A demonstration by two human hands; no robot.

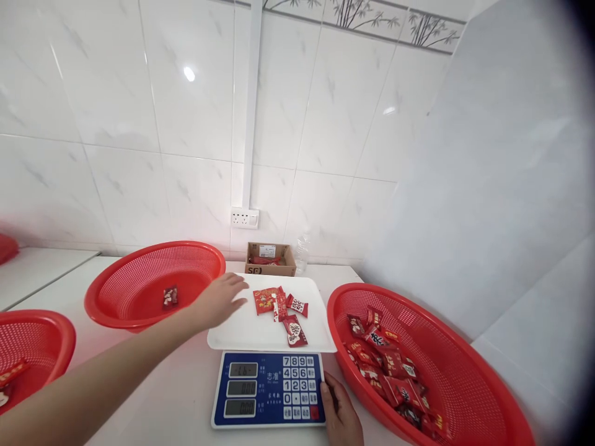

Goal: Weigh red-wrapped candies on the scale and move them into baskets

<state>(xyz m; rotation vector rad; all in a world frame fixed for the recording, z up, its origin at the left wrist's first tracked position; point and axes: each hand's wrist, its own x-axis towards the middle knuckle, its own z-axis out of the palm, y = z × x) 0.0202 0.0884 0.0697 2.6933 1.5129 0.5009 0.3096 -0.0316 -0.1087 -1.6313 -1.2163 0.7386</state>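
Note:
A white and blue digital scale stands on the table, its white tray holding several red candy packets near the middle. My left hand reaches over the tray's left edge, fingers apart and with nothing in them. It is a short way left of the packets. My right hand is at the scale's lower right side, thumb along the keypad edge and fingers curled beside it. The underside of that grip is hidden.
A red basket with many packets is on the right. Another red basket at back left holds one packet; a third basket is cut off at far left. Behind the tray are a cardboard box and clear plastic bottle.

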